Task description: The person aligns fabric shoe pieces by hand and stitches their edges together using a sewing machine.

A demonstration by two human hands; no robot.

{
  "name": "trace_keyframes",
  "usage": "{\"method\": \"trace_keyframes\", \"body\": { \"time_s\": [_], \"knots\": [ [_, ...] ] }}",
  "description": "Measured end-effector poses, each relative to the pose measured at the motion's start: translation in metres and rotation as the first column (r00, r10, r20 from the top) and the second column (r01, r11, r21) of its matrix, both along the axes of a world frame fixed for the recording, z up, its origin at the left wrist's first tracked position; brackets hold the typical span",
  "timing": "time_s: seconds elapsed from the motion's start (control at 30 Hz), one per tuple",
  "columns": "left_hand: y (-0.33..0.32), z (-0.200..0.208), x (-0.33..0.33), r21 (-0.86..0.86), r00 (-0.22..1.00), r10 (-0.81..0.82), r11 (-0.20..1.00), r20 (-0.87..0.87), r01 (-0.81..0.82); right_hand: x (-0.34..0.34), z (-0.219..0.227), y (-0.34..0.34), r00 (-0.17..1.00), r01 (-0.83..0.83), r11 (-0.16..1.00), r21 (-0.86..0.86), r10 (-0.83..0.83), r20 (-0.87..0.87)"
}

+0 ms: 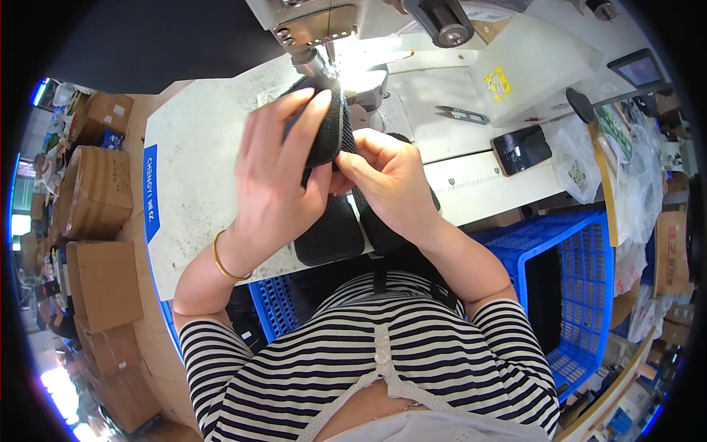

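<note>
Beneath the lit needle area of a sewing machine (317, 29), a black padded fabric piece (329, 136) stands tilted up, its rounded lower end toward me. My left hand (278, 166) grips it, with fingers laid over its face and the thumb below. At its right edge, my right hand (390, 180) pinches the piece between thumb and fingers; the exact fingertip contact is partly hidden. More black padding hangs below: one rounded pad (331, 234) under my hands and another dark part (381, 234) beside it, partly covered by my right hand.
Thread snips (462, 115) and a phone (521, 149) lie right of the machine on the white table (195, 191). A clear plastic bag (578, 169) lies beyond the phone. Blue crates (563, 236) stand below the table edge. Cardboard boxes (103, 188) are stacked at left.
</note>
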State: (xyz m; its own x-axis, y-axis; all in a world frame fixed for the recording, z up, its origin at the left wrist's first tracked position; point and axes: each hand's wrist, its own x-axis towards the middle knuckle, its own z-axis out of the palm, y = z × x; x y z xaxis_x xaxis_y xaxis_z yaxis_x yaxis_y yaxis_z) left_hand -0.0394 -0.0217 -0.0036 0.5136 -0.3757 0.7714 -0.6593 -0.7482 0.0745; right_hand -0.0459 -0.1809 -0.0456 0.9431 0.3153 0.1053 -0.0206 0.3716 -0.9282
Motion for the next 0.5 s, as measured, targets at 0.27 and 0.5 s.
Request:
{"method": "trace_keyframes", "body": {
  "time_s": [0.27,0.5],
  "knots": [
    [0.013,-0.015,-0.002,0.147,0.932,-0.283,0.956,0.229,0.254,-0.014,0.005,-0.01,1.0,-0.007,0.996,-0.09,0.007,0.002],
    [0.01,-0.018,-0.006,0.275,0.919,-0.287,0.938,0.27,0.212,-0.012,0.007,-0.009,0.979,0.093,0.971,-0.221,-0.049,0.197]
  ]
}}
